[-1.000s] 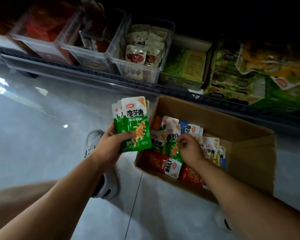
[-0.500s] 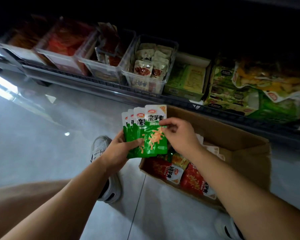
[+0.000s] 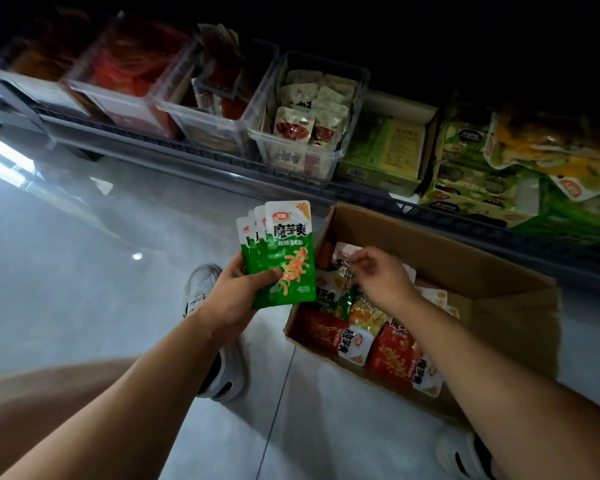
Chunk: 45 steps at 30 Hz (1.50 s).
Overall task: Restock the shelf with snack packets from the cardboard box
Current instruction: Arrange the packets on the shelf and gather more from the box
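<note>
Our left hand (image 3: pixel 236 296) grips fanned flat green foil snack packets (image 3: pixel 288 258) beside the left edge of the brown cardboard box (image 3: pixel 465 268); our right hand (image 3: pixel 381 275) hovers inside, grip unclear. Many red and white packets (image 3: pixel 340 337) crowd it; we judge most restocking undone.

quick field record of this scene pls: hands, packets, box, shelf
left hand: grips a fan of green packets, upright, left of the box
right hand: over the cardboard box, fingertips at a white packet; blurred, grip cannot be told
box contents: mixed packets, red packets at the near end
box place: on the floor, in front of the shelf
shelf stock: clear bins, one bin holding pale pouches; green cartons to its right
</note>
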Available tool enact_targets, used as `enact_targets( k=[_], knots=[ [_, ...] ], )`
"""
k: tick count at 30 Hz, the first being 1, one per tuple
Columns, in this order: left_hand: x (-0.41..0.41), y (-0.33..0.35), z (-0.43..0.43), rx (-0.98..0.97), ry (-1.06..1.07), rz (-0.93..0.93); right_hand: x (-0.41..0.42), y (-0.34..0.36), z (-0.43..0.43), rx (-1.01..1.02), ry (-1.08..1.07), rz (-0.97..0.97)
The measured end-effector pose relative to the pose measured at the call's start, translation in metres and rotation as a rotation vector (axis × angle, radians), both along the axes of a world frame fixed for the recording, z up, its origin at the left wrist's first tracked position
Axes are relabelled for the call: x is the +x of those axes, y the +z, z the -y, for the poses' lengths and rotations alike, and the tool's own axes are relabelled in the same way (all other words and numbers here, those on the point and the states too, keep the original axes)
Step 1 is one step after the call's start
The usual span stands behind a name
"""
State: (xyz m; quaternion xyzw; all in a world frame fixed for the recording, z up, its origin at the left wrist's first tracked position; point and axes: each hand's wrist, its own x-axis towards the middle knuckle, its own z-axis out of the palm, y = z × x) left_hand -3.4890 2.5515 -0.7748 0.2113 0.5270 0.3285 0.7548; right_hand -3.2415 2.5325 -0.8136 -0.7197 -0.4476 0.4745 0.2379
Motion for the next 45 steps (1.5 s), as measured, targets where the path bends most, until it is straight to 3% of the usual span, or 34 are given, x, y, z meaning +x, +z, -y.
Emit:
enact_targets(
  k=[5, 12, 19, 27, 31, 38, 41, 45],
  knots=[
    [-0.001, -0.006, -0.001, -0.009, -0.007, 0.017, 0.009, -0.044, 0.032, -0.189, 0.106, -0.032],
    [0.001, -0.006, -0.004, -0.007, -0.031, 0.028, -0.016, -0.069, 0.032, -0.058, -0.020, -0.043],
    [0.001, -0.006, -0.003, -0.005, -0.016, 0.024, -0.013, -0.072, 0.025, -0.141, 0.158, 0.015],
    [0.004, 0.001, -0.003, 0.028, -0.024, 0.008, 0.009, -0.005, 0.012, 0.065, -0.171, 0.018],
    [0.005, 0.006, -0.003, 0.027, -0.029, -0.006, 0.013, 0.039, -0.004, 0.230, -0.115, 0.043],
    [0.004, 0.009, -0.001, 0.033, -0.037, -0.021, -0.021, 0.075, -0.021, 0.250, -0.023, -0.163],
    [0.004, 0.009, 0.000, 0.052, -0.054, -0.016, -0.035, 0.062, -0.020, 0.201, 0.023, -0.111],
    [0.002, 0.013, 0.000, 0.065, -0.119, 0.027, -0.047, 0.055, -0.020, 0.280, 0.069, 0.052]
  ],
)
